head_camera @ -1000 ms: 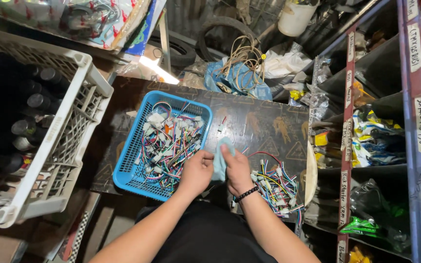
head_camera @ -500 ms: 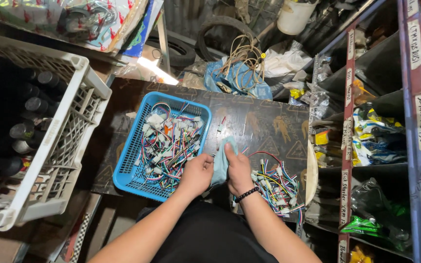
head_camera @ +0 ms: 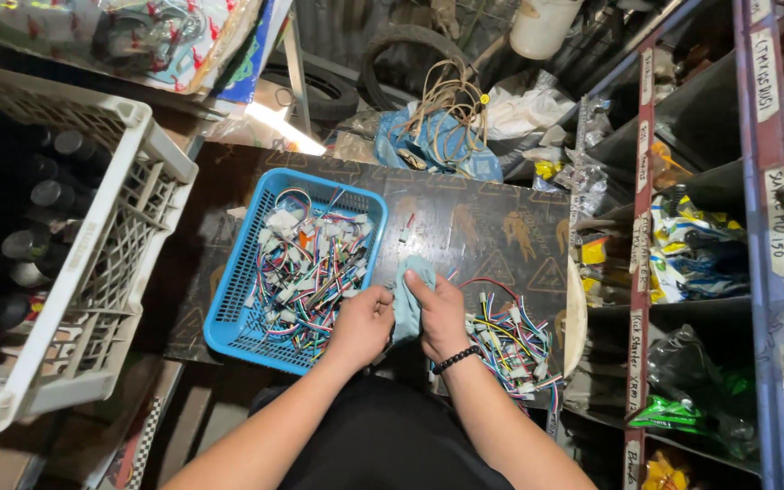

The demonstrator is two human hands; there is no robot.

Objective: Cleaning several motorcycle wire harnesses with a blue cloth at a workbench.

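Observation:
Both my hands meet over a small light blue cloth (head_camera: 412,289) on a dark board (head_camera: 483,227). My left hand (head_camera: 360,325) grips the cloth's left side next to a blue plastic basket (head_camera: 238,299). My right hand (head_camera: 437,313), with a black band on its wrist, pinches the cloth from the right. The basket holds several coloured wire connectors with white plugs (head_camera: 306,263). A loose pile of similar wire connectors (head_camera: 505,340) lies on the board just right of my right hand. Whether a connector is wrapped inside the cloth is hidden.
A white plastic crate (head_camera: 93,299) holding dark bottles stands at the left. Metal shelves (head_camera: 755,227) with packets and labelled bins fill the right. Behind the board lie a blue bag with coiled cable (head_camera: 442,127), a tyre (head_camera: 401,54) and a white bucket (head_camera: 542,23).
Both hands stay together on the cloth; the fingers shift slightly against it. Basket and wire pile have not moved.

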